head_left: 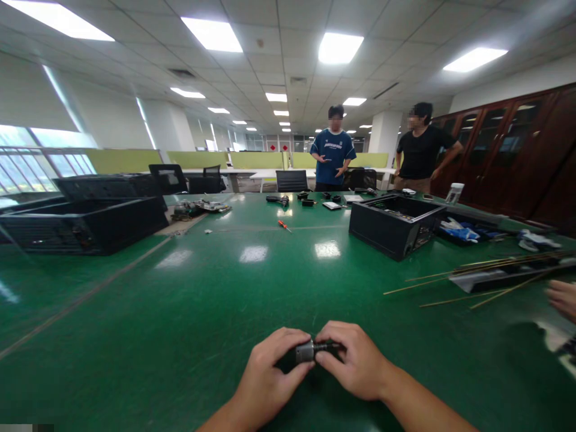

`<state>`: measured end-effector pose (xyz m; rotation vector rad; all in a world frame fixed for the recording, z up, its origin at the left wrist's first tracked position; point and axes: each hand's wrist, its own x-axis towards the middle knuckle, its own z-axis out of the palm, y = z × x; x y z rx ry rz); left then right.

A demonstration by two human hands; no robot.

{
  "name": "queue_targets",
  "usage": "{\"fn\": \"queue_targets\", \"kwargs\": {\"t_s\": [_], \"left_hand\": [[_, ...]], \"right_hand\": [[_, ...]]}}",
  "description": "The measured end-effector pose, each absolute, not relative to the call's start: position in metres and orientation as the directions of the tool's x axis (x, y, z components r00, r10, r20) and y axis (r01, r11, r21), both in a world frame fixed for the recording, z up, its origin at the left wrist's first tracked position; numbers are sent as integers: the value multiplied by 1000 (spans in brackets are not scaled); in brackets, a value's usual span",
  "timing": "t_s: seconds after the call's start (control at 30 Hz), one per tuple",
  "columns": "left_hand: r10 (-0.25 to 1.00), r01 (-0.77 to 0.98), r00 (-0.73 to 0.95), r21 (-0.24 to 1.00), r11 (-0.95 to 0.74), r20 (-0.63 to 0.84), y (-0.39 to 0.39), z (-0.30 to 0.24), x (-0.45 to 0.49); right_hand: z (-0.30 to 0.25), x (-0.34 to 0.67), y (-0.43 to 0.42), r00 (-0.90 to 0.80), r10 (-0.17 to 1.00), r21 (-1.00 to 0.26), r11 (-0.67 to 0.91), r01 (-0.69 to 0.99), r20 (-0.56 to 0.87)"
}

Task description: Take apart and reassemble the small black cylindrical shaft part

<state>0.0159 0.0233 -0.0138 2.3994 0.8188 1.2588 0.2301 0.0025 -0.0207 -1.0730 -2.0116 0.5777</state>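
Low in the middle of the head view, just above the green tabletop (202,324), my two hands meet around one small part. It is a grey metal cylinder (305,352) with a dark, ridged shaft (321,347) on its right end; its exact kind does not show. My left hand (267,369) grips the cylinder between thumb and fingers. The thumb and fingers of my right hand (357,360) pinch the shaft, and they partly cover its far end.
Ahead lie an orange screwdriver (283,225) and a black power drill (278,200). Black computer cases stand left (90,225) and right (382,231). Thin rods (427,277) lie on the right, near another person's hand (562,299). Two people stand beyond the table.
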Motion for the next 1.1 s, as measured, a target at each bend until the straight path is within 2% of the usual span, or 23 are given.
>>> {"fn": "queue_targets", "kwargs": {"t_s": [0.47,1.1], "left_hand": [[661,397,412,529,-750,627,23,-11,15],[638,406,411,495,-768,652,21,-10,15]], "right_hand": [[-17,231,3,-354,822,-665,569,484,445],[-15,232,2,-349,822,-654,570,497,450]]}}
